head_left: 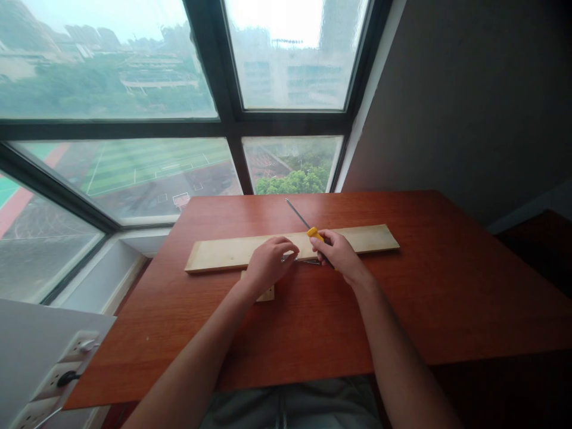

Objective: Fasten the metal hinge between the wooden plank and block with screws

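Note:
My right hand is wrapped round the yellow-and-black handle of a screwdriver. The screwdriver's metal shaft points up and to the left, above a long pale wooden board lying across the table. Over the board's near edge, my left hand has its fingers curled into a pinch. A small shiny bit shows by those fingertips, too small to make out. Thin metal pieces that look like screws lie along the near edge between my hands. Partly hidden beneath my left hand is a small wooden piece with dark holes.
The reddish-brown table carries all of this. Large windows with a dark frame stand behind it, and a grey wall is at the right. Low on the left are wall sockets with a black plug.

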Tool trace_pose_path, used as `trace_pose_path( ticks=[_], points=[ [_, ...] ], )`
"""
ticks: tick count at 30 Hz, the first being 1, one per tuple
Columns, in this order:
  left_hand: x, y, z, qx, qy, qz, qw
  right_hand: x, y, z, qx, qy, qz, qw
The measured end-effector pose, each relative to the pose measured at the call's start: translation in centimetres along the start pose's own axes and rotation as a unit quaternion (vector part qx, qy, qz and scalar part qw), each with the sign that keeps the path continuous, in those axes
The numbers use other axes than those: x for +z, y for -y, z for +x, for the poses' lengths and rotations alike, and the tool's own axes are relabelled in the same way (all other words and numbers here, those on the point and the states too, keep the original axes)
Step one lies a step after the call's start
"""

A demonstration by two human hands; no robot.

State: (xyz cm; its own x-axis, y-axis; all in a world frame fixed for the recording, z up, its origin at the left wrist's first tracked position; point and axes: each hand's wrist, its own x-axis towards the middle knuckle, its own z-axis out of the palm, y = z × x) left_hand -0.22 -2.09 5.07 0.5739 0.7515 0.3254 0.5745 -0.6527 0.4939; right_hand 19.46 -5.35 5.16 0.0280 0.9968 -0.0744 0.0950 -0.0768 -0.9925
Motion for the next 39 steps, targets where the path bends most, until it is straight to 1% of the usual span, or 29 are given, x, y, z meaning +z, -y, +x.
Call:
trace_pose_path(
  ticks=[12,17,20,23,26,28,30,33,35,38,39],
  points=[
    [-0.2,0.3,-0.4,0.003,0.003,0.005,1.000,-0.2,0.1,-0.2,0.006,0.002,0.000,1.000],
    [-1.8,1.5,-0.9,-0.033,-0.028,0.004,0.999,-0.3,0.0,-0.2,0.008,0.000,0.001,1.000],
    [-2.6,2.6,-1.1,-0.017,-0.027,0.004,0.999,-0.4,0.2,-0.2,0.010,-0.013,0.002,1.000],
    [-2.7,3.3,-1.3,-0.016,-0.005,0.029,0.999,-0.6,0.7,-0.5,0.009,-0.016,0.014,1.000],
    [-2.3,3.7,-1.6,-0.021,0.041,0.067,0.997,-1.1,1.4,-0.9,0.010,0.006,0.027,1.000],
    [-1.9,3.9,-1.7,-0.023,0.067,0.088,0.994,-1.6,1.7,-1.1,0.004,0.015,0.004,1.000],
    [-1.7,4.1,-1.9,-0.028,0.078,0.097,0.992,-2.2,2.2,-1.2,-0.018,-0.010,-0.055,0.998],
    [-1.6,4.3,-1.9,-0.033,0.076,0.100,0.992,-2.9,3.7,-1.4,-0.085,-0.062,-0.144,0.984],
    [-1.6,4.2,-1.8,-0.033,0.068,0.099,0.992,-3.3,5.3,-1.6,-0.134,-0.092,-0.199,0.966],
    [-1.4,4.0,-1.7,-0.035,0.058,0.094,0.993,-3.5,8.1,-2.2,-0.207,-0.141,-0.279,0.927],
    [-1.4,4.0,-1.7,-0.036,0.057,0.094,0.993,-3.5,8.9,-2.4,-0.228,-0.143,-0.293,0.918]
  ],
)
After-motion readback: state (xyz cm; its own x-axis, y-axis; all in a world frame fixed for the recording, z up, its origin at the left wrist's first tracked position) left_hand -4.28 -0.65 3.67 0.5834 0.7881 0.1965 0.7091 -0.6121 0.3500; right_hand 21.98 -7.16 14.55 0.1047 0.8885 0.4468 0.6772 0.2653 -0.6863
